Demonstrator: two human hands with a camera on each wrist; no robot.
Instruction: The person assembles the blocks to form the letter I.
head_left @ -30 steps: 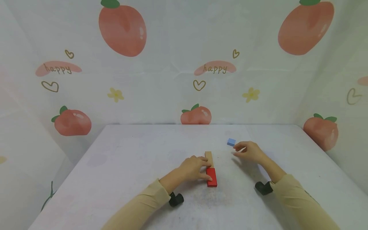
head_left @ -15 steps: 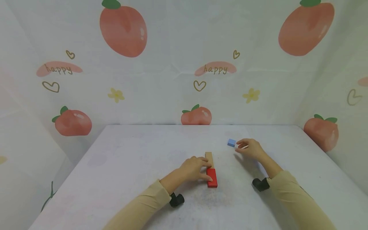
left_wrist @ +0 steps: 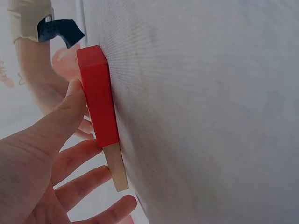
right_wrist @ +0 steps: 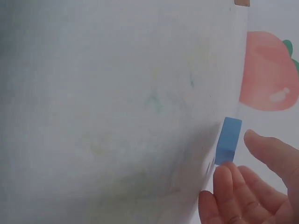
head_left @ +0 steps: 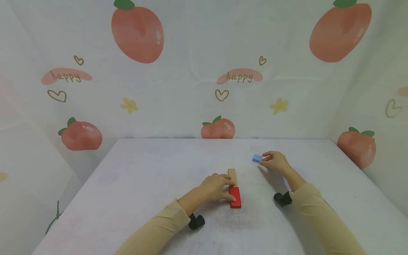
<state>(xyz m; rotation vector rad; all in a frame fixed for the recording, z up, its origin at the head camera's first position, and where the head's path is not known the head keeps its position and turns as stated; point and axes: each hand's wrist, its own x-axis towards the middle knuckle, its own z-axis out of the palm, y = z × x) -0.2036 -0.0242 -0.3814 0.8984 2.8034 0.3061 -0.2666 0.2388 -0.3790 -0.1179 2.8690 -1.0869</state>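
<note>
A red block lies end to end with a light wooden block near the middle of the table. My left hand rests against both: in the left wrist view its thumb touches the red block's edge, and two fingertips lie by the wooden block. Farther back, a small blue block sits on the table. My right hand is at its right side with thumb and fingers spread; in the right wrist view the fingertips meet one end of the blue block, while the thumb stands apart.
The blocks lie on a white-covered table. Behind it hangs a white cloth backdrop printed with fruit, hearts and flowers. Dark camera mounts sit under both wrists.
My right hand drew back slightly to the right, then came leftward to the blue block, its forearm shifting left. The left hand and its two blocks stay put.
</note>
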